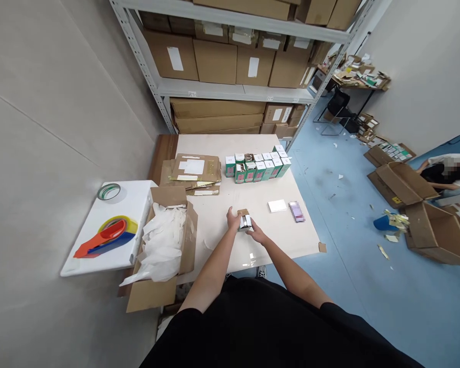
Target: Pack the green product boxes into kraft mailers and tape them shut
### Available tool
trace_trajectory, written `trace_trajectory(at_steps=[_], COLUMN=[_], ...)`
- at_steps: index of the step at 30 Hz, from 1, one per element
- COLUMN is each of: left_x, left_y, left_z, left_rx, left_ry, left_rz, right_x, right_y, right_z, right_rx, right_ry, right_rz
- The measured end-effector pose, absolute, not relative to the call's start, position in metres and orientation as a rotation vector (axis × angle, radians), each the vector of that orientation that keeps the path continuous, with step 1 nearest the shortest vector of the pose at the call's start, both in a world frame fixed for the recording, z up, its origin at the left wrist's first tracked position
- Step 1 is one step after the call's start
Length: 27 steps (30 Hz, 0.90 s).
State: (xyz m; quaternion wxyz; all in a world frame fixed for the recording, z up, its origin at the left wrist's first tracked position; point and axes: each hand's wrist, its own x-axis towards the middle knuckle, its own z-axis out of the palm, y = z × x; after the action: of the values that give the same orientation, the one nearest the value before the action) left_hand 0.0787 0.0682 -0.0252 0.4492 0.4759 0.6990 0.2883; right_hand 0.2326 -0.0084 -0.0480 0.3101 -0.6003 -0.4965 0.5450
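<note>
Near the front of the table, a small carton [246, 223] stands between my two hands with its top flaps apart. My left hand [233, 220] grips its left side, thumb and fingers curved about it. On the opposite side, my right hand [257, 233] holds the lower right edge. What lies inside the carton is too small to make out. Farther back, several green-and-white cartons [258, 171] stand in rows, a few with open tops. To the right lie a white flat box [277, 206] and a blurred purple item [297, 211].
Flattened cardboard [193, 168] lies at the table's back left. An open box of white paper [164, 240] stands left, beside a white board [118, 199] bearing a tape dispenser [107, 237] and a tape roll [109, 191]. Shelving [237, 91] rises behind; another person [444, 171] is at far right.
</note>
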Motion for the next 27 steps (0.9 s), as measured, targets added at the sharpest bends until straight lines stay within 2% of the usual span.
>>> trace_trajectory(at_steps=[3, 8, 12, 16, 21, 24, 27], left_x=[0.081, 0.071, 0.054, 0.040, 0.048, 0.055, 0.053], left_y=[0.065, 0.062, 0.065, 0.060, 0.042, 0.037, 0.034], left_z=[-0.023, -0.021, -0.023, -0.031, -0.042, -0.042, -0.040], left_rx=[1.311, 1.488, 1.280, 1.059, 1.083, 1.298, 1.432], left_ry=[1.692, 1.377, 1.245, 1.072, 1.121, 1.125, 1.115], left_rz=[0.743, 0.667, 0.586, 0.680, 0.818, 0.728, 0.664], right_x=[0.234, 0.236, 0.234, 0.232, 0.227, 0.228, 0.238], right_y=[-0.005, -0.004, -0.004, -0.002, 0.003, 0.009, 0.014], right_z=[-0.046, -0.045, -0.044, -0.043, -0.047, -0.050, -0.050], right_rx=[-1.653, -1.762, -1.832, -1.832, -1.884, -2.004, -1.905], right_ry=[-1.330, -1.393, -1.438, -1.453, -1.459, -1.395, -1.394], right_rz=[1.411, 1.384, 1.347, 1.316, 1.215, 1.153, 1.205])
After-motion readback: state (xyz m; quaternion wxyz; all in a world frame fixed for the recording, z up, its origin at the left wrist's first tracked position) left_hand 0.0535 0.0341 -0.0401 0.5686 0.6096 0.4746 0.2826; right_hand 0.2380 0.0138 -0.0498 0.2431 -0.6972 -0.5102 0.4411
